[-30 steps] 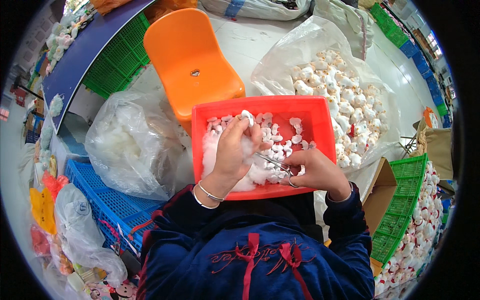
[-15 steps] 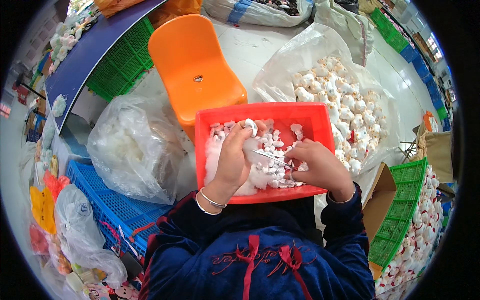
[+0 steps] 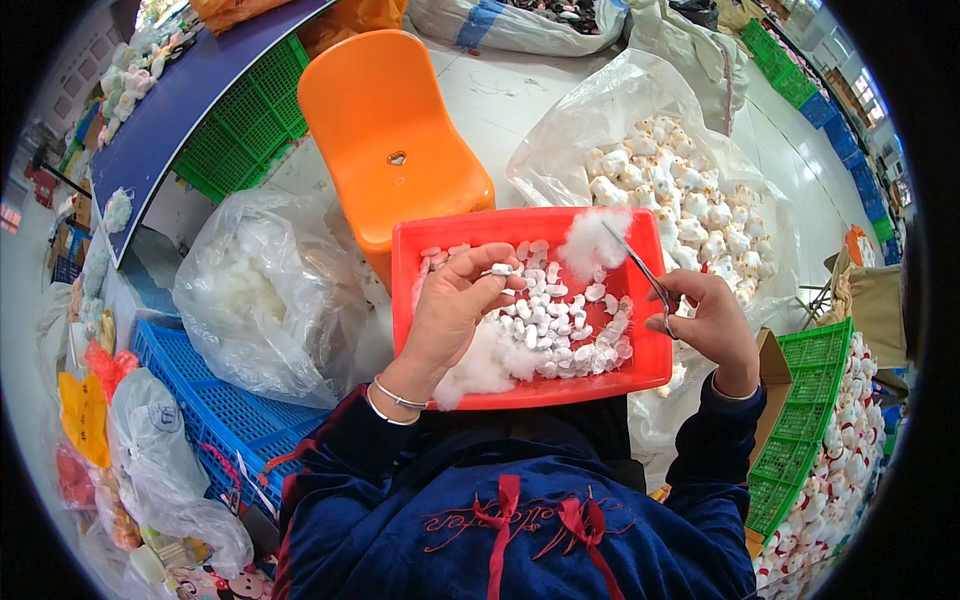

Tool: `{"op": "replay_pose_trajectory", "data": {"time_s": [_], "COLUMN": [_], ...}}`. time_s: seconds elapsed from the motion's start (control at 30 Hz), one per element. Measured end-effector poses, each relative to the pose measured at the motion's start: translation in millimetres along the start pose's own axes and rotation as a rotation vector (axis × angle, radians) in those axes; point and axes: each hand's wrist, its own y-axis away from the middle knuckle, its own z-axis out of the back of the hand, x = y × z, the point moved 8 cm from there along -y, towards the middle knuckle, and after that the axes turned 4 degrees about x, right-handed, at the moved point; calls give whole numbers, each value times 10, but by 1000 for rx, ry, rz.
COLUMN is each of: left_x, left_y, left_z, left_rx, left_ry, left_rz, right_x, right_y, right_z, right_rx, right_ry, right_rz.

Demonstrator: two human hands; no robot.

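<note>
Over the left part of a red plastic tray (image 3: 658,350), my left hand (image 3: 447,312) pinches a small white plush piece (image 3: 502,269) between thumb and fingers. My right hand (image 3: 708,318) is closed round the finger loops of slim metal forceps (image 3: 640,262) at the tray's right side. Their tips point up and left and touch a tuft of white stuffing (image 3: 594,245); whether they clamp it I cannot tell. Many small white plush pieces (image 3: 560,318) lie in the tray. More white stuffing (image 3: 488,362) is heaped by its near left wall.
An orange chair (image 3: 385,120) stands behind the tray. At left are a clear bag of stuffing (image 3: 262,300) and a blue crate (image 3: 225,405). At right, a large clear bag (image 3: 690,215) holds white plush parts, near a green crate (image 3: 795,440) and a cardboard box (image 3: 765,385).
My right hand and the forceps have moved right, away from my left hand, and the tips have swung upward. A tuft of stuffing now shows at them. My left hand has shifted slightly and turned.
</note>
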Motion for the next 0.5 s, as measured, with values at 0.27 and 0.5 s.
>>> {"op": "replay_pose_trajectory", "data": {"time_s": [0.27, 0.5], "left_x": [97, 169], "left_y": [-7, -41], "left_z": [-18, 71], "left_rx": [41, -33], "left_ry": [83, 2], "left_rz": [102, 83], "right_x": [-25, 93], "right_y": [-10, -27], "right_z": [-119, -296], "right_rx": [12, 35], "right_ry": [22, 111], "right_rz": [22, 34]}}
